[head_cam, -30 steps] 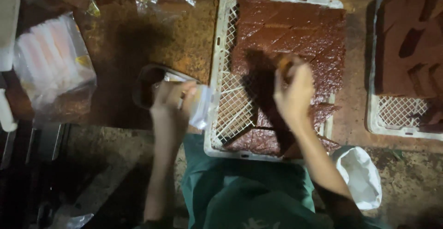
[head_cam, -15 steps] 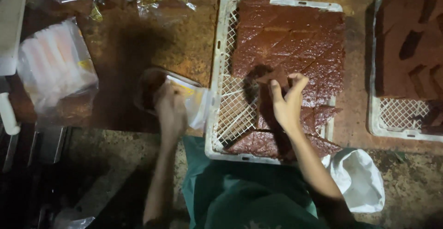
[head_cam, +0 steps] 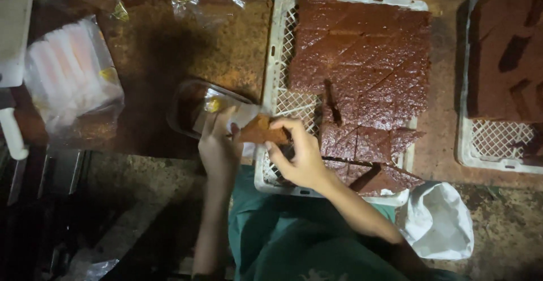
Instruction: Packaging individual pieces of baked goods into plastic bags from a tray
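Bare forearms and a green garment, seen from above

Both arms are uncovered from wrist to elbow: no sleeve, cuff, glove, watch or ring shows on the left hand point(head_cam: 218, 145) or the right hand point(head_cam: 302, 156). The fingers point(head_cam: 283, 123) are bare too, with short nails as far as the dim light lets one tell. Below the fingers, toward the bottom edge, the person wears a dark green garment point(head_cam: 294, 241) of plain, soft-looking cloth that folds into loose creases. A small pale printed mark sits on it at the very bottom edge, too cut off to make out. The right forearm is slim and lies across the green cloth.
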